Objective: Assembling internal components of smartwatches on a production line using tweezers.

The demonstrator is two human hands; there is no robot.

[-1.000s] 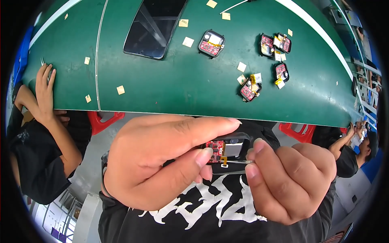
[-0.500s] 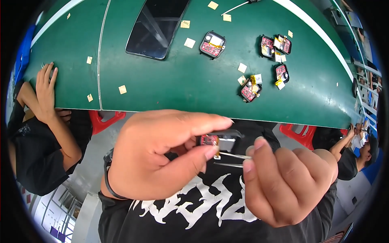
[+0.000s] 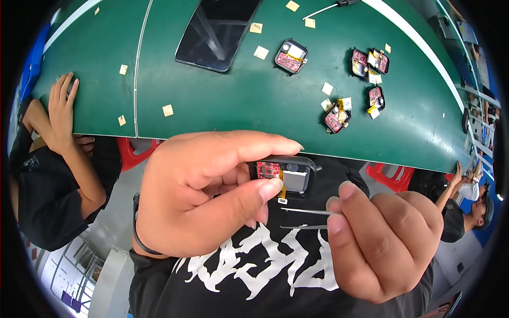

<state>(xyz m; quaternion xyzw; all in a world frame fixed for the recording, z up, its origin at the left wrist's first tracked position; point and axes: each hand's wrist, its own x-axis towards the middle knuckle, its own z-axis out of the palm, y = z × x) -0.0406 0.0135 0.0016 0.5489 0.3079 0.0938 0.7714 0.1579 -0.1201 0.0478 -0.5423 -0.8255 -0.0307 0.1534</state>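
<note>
My left hand [image 3: 196, 185] grips a small black device casing [image 3: 313, 183] between thumb and fingers, its inside facing up. Inside it lie a red circuit board [image 3: 269, 170] and a grey rectangular part [image 3: 294, 181]. A thin yellow flex cable [image 3: 282, 192] hangs over the near edge, ending in a small white connector [image 3: 283, 201]. My right hand [image 3: 387, 238] pinches metal tweezers [image 3: 307, 212] whose two tips are spread and point left, just below the connector and apart from it. My left thumb covers part of the board.
On the green table [image 3: 222, 106] lie several similar opened casings, among them one [image 3: 291, 56] near the middle, plus a large phone [image 3: 214, 37], a screwdriver [image 3: 344, 2] and scattered paper squares [image 3: 168, 110]. Another person's hand [image 3: 62, 108] rests at the left.
The tweezers have come away from the cable's end and sit lower, with a gap. The casing has tipped to show more of its inside. The view has shifted slightly.
</note>
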